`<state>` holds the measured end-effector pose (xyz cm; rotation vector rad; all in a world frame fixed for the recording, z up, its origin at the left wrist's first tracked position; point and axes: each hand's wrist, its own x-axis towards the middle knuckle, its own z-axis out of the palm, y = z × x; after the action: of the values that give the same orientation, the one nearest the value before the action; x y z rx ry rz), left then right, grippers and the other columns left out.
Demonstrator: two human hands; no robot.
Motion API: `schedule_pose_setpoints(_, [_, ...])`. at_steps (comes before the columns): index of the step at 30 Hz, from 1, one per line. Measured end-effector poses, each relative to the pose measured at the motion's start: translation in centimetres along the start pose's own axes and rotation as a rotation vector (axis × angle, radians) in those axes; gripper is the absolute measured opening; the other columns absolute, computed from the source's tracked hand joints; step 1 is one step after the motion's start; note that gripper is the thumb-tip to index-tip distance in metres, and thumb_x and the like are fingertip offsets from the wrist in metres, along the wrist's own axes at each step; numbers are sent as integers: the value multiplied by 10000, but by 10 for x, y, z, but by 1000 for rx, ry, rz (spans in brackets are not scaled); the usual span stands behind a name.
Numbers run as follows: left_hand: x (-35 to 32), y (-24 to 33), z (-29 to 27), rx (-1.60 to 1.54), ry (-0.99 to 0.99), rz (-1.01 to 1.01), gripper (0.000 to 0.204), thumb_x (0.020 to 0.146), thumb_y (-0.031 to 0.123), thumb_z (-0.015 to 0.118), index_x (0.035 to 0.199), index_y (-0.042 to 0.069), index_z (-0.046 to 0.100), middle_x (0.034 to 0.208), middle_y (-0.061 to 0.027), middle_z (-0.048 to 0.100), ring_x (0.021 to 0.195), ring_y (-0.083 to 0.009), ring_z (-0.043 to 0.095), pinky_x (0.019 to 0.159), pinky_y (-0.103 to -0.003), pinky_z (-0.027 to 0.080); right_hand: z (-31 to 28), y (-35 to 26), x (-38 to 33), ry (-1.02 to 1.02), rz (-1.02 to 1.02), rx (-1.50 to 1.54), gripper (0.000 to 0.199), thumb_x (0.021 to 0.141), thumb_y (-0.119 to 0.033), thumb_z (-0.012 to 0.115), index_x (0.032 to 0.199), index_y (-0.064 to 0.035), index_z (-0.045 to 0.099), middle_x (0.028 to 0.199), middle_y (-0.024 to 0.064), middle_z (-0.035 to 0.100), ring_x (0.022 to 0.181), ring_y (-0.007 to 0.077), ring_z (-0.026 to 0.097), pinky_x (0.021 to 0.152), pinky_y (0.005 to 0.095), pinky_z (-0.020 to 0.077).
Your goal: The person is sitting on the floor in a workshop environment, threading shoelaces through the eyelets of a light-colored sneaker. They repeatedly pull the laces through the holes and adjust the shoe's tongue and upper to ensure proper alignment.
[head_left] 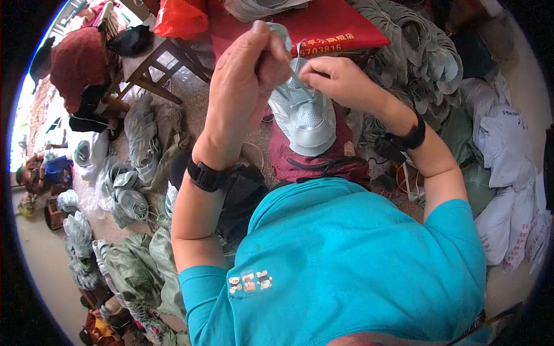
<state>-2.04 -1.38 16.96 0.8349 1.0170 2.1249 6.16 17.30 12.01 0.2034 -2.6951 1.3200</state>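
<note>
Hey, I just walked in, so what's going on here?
A person in a teal shirt is handling the lacing of a pale sneaker, its toe pointing toward them over maroon cloth. The raised left hand grips a pale lace; the right hand is beside the lacing, its exact hold unclear.

- Left hand: raised, fingers curled around a flat, pale grey-green lace.
- Right hand: fingertips pinched at the lacing.
- White-and-grey mesh sports shoe: beneath both hands, toe toward the wearer.
- Glossy red sheet: beyond the hands.
- Layered grey shoe uppers: right of the right hand.
</note>
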Motion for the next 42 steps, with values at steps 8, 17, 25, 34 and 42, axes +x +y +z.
schedule_pose_setpoints(8, [-12, 33, 23, 48, 3, 104, 341, 1023, 271, 399, 915, -8, 561, 654, 23, 388, 544, -57, 340, 510, -232, 276, 19, 8, 42, -376, 48, 1035, 198, 957, -262, 567, 964, -66, 591, 760, -31, 545, 660, 63, 495, 647, 232, 442])
schedule_pose_setpoints(17, [-34, 83, -51, -401, 127, 232, 207, 1009, 142, 407, 906, 9, 526, 776, -4, 431, 469, -49, 332, 587, -224, 300, -42, 47, 25, -155, 144, 1176, 289, 987, -314, 531, 1077, -60, 635, 613, -95, 310, 543, 31, 339, 598, 222, 402])
schedule_pose_setpoints(25, [-87, 169, -161, -408, 338, 453, 214, 965, 48, 390, 754, 74, 420, 617, -4, 341, 490, -110, 334, 644, -303, 331, -139, 126, -47, 371, 246, 1483, 235, 962, -76, 517, 1169, 32, 548, 590, -58, 326, 489, 54, 296, 474, 192, 264])
schedule_pose_setpoints(34, [-239, 140, -351, -136, 1239, 378, 218, 1003, 144, 375, 882, 87, 548, 563, 25, 337, 504, -132, 324, 542, -305, 361, -276, 309, -283, 1143, 699, 1014, 195, 937, -53, 453, 1081, 0, 574, 716, 31, 503, 491, 97, 385, 437, 233, 310])
schedule_pose_setpoints(42, [-108, -12, -168, 650, 840, -90, 241, 965, 119, 456, 1104, 21, 626, 813, -20, 563, 630, -70, 472, 545, -217, 388, -77, 171, -127, 515, 796, 625, 428, 900, -151, 591, 1279, 12, 477, 981, 99, 688, 505, 53, 418, 443, 185, 328])
